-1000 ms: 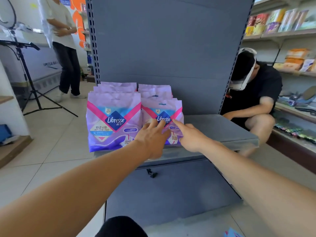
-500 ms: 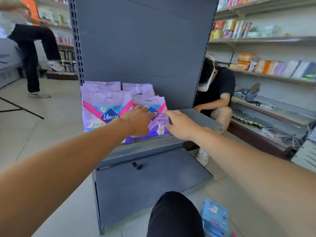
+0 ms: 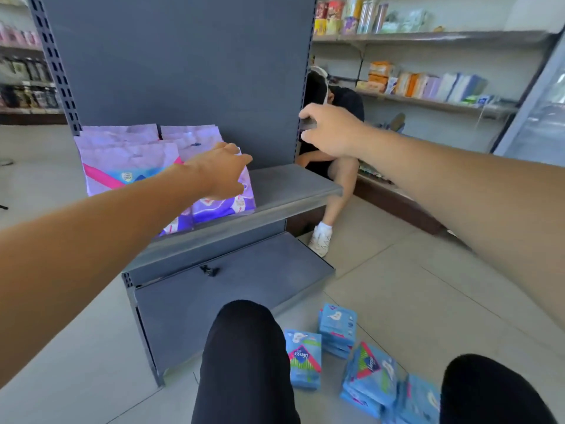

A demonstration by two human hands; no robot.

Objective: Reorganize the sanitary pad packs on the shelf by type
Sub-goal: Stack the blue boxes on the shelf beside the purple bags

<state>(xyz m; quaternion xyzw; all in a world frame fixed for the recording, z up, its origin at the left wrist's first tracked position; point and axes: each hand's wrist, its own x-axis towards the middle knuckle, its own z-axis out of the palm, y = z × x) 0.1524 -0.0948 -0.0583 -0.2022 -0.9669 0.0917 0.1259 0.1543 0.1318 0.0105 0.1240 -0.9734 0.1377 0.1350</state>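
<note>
Purple packs (image 3: 128, 166): two rows; left hand (image 3: 221, 172) touching.

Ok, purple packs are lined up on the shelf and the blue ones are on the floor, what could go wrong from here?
1. The left hand rests on the front purple packs, which stand close to the shelf lip; a push might tip them off.
2. The blue packs lie loose on the floor between the knees; shifting could kick or crush them.
3. The right hand hangs in the air near the upright; reaching down blind could knock it.
</note>
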